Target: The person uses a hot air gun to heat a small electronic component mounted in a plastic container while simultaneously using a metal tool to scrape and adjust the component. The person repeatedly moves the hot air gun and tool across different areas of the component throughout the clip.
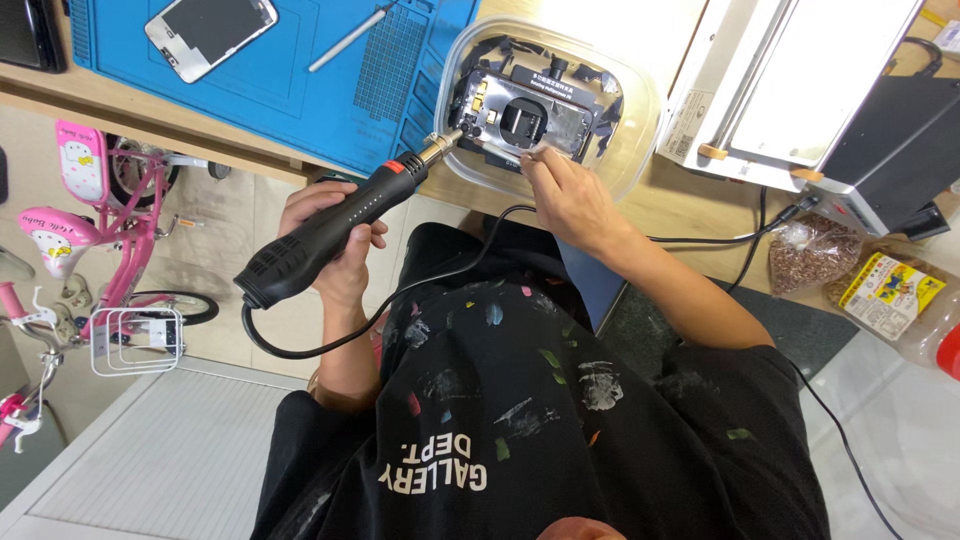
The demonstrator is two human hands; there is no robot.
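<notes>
Left hand [335, 240] is wrapped tight around the black handle of a hot air gun [345, 215], full-fist grip, nozzle tip angled up and right, sitting at the near-left edge of the opened device [525, 115]. That device, a silver and black electronics chassis with a dark square block at its centre, lies inside a clear plastic tray [640, 150] on the wooden bench [690, 200]; loose black fragments lie around it in the tray. Right hand [565, 190] rests on the tray's near rim, fingertips pinched narrow on a thin pale strip [500, 150] along the device's near edge; whether the strip is lifted or just pressed cannot be told. The gun's black cable [400, 300] loops from the handle base, crosses the person's lap and passes under the right forearm. Relative to the tray: a blue work mat [300, 90] lies just left of it, touching or nearly so, with a smartphone [210, 35] face-up at its far-left part and a slim silver tool [350, 40] between phone and tray. Right of the tray stands a white and black bench machine [810, 100], near but apart. Further right and nearer the person lie a bag of brown granules [810, 255] and a clear jar with a yellow label [895, 295]. Far left of the tray, on the floor below bench level, stands a pink child's bicycle [90, 250].
</notes>
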